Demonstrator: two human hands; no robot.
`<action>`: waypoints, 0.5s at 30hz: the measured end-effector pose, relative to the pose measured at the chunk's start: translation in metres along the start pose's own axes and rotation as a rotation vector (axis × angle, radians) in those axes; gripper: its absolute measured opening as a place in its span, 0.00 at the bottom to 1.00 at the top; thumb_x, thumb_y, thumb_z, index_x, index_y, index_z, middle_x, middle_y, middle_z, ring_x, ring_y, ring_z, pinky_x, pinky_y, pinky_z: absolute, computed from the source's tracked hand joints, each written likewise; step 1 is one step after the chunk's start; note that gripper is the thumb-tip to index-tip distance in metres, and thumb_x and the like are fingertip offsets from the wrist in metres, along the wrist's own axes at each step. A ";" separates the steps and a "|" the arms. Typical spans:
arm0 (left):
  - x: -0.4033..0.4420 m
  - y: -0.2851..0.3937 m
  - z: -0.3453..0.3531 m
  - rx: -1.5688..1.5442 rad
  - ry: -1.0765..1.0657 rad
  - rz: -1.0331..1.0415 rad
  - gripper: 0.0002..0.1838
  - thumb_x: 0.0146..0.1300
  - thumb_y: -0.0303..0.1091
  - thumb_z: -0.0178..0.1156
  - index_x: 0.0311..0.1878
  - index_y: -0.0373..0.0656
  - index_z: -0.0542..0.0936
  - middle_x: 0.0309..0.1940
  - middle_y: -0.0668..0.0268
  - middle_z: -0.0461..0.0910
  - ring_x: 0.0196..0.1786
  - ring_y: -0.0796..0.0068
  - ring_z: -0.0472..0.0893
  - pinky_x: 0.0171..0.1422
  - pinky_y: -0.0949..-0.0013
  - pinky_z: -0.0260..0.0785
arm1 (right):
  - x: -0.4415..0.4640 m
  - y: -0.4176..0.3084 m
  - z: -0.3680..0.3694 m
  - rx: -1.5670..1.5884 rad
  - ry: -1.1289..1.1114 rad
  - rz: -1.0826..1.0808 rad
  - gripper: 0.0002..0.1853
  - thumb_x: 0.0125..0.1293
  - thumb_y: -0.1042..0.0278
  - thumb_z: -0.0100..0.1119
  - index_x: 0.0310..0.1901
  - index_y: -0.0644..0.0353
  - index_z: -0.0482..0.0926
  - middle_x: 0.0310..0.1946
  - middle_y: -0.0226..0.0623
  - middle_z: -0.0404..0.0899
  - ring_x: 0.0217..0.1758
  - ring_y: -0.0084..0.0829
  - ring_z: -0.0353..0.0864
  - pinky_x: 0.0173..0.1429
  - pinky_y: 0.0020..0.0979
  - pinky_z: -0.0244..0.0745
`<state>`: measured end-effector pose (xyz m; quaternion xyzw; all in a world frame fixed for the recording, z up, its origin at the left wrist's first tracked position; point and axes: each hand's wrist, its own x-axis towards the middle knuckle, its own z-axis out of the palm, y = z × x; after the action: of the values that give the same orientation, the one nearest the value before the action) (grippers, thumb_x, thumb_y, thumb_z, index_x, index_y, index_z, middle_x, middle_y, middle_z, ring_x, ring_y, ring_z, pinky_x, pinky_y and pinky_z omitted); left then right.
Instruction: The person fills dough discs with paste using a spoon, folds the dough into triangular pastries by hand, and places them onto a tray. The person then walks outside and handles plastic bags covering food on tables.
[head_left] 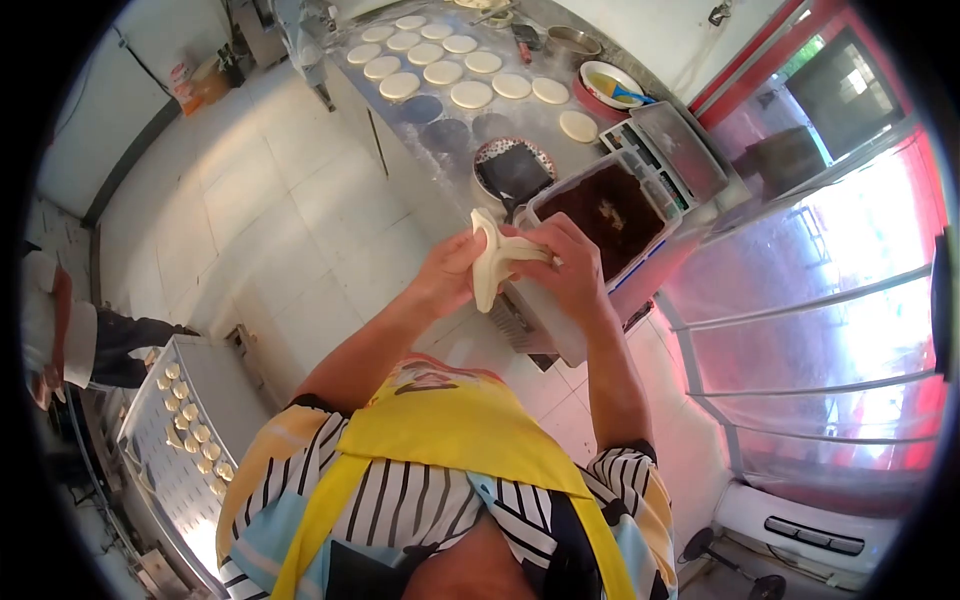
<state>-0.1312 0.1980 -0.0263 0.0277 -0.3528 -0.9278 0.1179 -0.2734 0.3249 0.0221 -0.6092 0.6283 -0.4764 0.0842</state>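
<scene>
Both hands meet in mid-air near the counter's front edge, around one piece of pale dough (487, 262). My left hand (449, 270) grips its left side, fingers closed on it. On the other side my right hand (572, 262) pinches a stretched fold of the same dough. Just beyond my right hand is a clear plastic tub (658, 247) of dark brown filling (606, 215). A patterned bowl (545, 157) with a dark flat tool (514, 172) across it sits left of the tub. Several flat dough rounds (471, 94) lie farther back on the floured counter (445, 165).
A scale (650, 150), a bowl with yellow contents (611, 88) and a metal bowl (573, 42) stand at the back right. At lower left, a tray (165, 455) holds several small dough pieces; another person (70, 330) stands beyond it.
</scene>
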 end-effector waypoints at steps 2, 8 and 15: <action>-0.010 0.004 0.014 -0.054 0.136 -0.054 0.29 0.71 0.55 0.43 0.64 0.42 0.64 0.45 0.61 0.78 0.35 0.70 0.80 0.36 0.68 0.74 | -0.004 0.001 0.010 -0.125 0.010 -0.006 0.21 0.47 0.74 0.71 0.45 0.60 0.79 0.36 0.36 0.73 0.32 0.30 0.75 0.34 0.27 0.71; -0.018 0.010 -0.001 0.079 0.149 -0.106 0.35 0.68 0.66 0.38 0.66 0.48 0.63 0.34 0.70 0.77 0.23 0.82 0.70 0.21 0.78 0.59 | 0.000 -0.012 0.025 -0.137 -0.019 0.015 0.13 0.48 0.73 0.69 0.37 0.62 0.80 0.30 0.37 0.73 0.34 0.37 0.76 0.36 0.32 0.73; -0.026 0.015 -0.008 0.081 0.299 -0.111 0.31 0.69 0.63 0.41 0.52 0.42 0.73 0.29 0.66 0.77 0.21 0.78 0.72 0.20 0.74 0.60 | 0.015 -0.013 0.040 -0.225 -0.011 -0.156 0.12 0.48 0.71 0.69 0.36 0.61 0.80 0.30 0.36 0.74 0.36 0.40 0.75 0.39 0.36 0.71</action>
<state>-0.1020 0.1884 -0.0237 0.1896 -0.3665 -0.9034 0.1164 -0.2404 0.2949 0.0171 -0.6644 0.6280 -0.4048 -0.0187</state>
